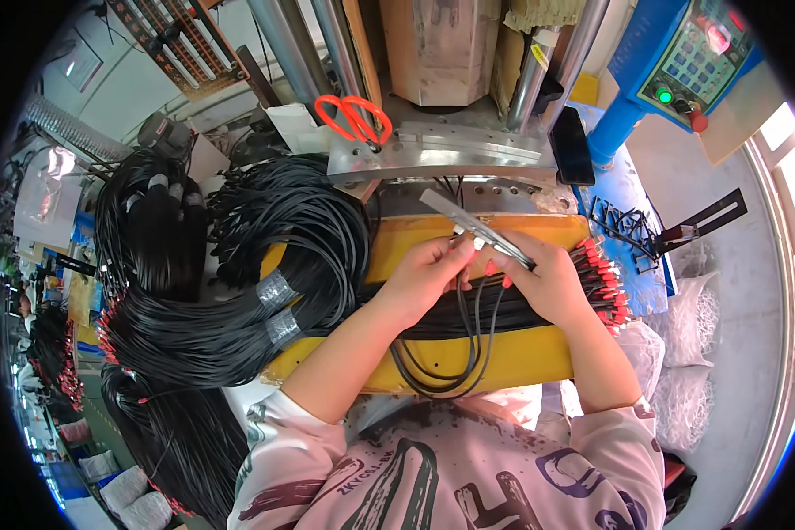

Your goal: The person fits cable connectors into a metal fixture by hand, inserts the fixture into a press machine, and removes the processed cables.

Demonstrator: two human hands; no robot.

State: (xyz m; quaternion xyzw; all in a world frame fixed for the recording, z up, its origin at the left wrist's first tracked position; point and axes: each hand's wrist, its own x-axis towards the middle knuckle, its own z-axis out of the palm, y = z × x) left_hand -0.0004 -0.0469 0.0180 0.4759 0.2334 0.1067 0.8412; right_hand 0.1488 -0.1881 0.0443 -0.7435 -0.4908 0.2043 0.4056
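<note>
Above a yellow work surface (322,355), my two hands meet around a narrow metal bar (450,210). My right hand (543,276) is closed on the bar's lower right end. Small white connector pieces (470,237) sit by the bar at the fingertips of my left hand (428,274), which pinches black cables (450,386). These cables hang down in a loop in front of me. Red cable ends (493,267) show between the hands. Behind them lies a bundle of black cables with red tips (605,283). My fingers partly hide the bar and connectors.
Large coils of black cable (283,212) fill the left side. Ahead stands a press with a metal plate (450,155), orange-handled scissors (355,119) and steel columns. A blue control panel (693,66) and a black phone (572,148) are at right; plastic bags (687,402) lie lower right.
</note>
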